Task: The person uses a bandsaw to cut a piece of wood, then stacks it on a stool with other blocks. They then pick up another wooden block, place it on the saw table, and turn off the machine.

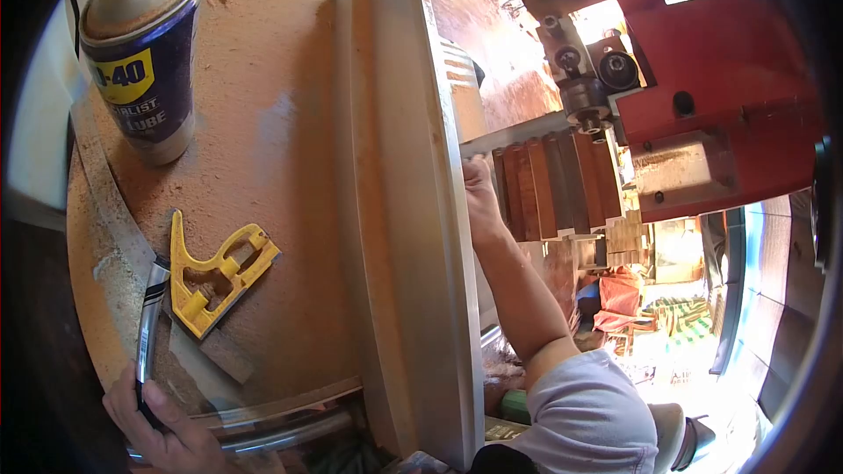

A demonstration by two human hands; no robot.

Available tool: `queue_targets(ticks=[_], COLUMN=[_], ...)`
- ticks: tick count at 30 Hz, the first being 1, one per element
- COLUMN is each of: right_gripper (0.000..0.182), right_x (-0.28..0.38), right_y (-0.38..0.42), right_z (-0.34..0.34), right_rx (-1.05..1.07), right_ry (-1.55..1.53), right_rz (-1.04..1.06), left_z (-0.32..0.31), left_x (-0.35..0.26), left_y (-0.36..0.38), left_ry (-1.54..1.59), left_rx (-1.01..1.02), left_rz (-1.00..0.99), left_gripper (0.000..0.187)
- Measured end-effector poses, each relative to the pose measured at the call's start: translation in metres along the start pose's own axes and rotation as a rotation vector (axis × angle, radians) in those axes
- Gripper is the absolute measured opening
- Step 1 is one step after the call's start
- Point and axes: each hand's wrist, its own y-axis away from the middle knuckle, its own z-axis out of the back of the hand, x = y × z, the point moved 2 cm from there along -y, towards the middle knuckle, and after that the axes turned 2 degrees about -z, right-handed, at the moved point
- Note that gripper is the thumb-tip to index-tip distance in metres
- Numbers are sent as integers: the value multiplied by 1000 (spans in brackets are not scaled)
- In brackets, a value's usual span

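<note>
My left hand (pixel 162 426), low at the left, is closed around the dark lower end of a slim silver-and-black handle (pixel 153 303). The handle's upper end meets the corner of a yellow plastic square (pixel 219 276), which lies flat on the dusty machine table (pixel 290 237). On the far side of the tall metal fence (pixel 408 211), my right hand (pixel 481 197) is curled closed at the end of a grey metal strip (pixel 514 133). The fence edge hides part of its fingers, and I cannot tell what they hold.
A dusty WD-40 spray can (pixel 145 61) stands at the table's upper left. A red machine body (pixel 729 96) with guide rollers (pixel 584 96) fills the upper right. Several wooden boards (pixel 558 184) stand beyond my right hand. Sawdust coats the table.
</note>
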Motion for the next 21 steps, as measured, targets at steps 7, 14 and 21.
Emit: queue_targets(ticks=[7, 14, 21], right_gripper=[91, 49, 36], right_x=[26, 53, 48], right_y=[-6, -6, -8], right_z=[15, 31, 32], right_rx=[82, 57, 88], right_ry=[-286, -283, -266], right_rz=[401, 511, 485], left_z=[0, 3, -2], left_x=[-9, -12, -8], left_y=[-3, -5, -3], left_ry=[-60, -46, -45], left_rx=[-12, 0, -20], left_rz=[-32, 8, -18], left_gripper=[23, 24, 24])
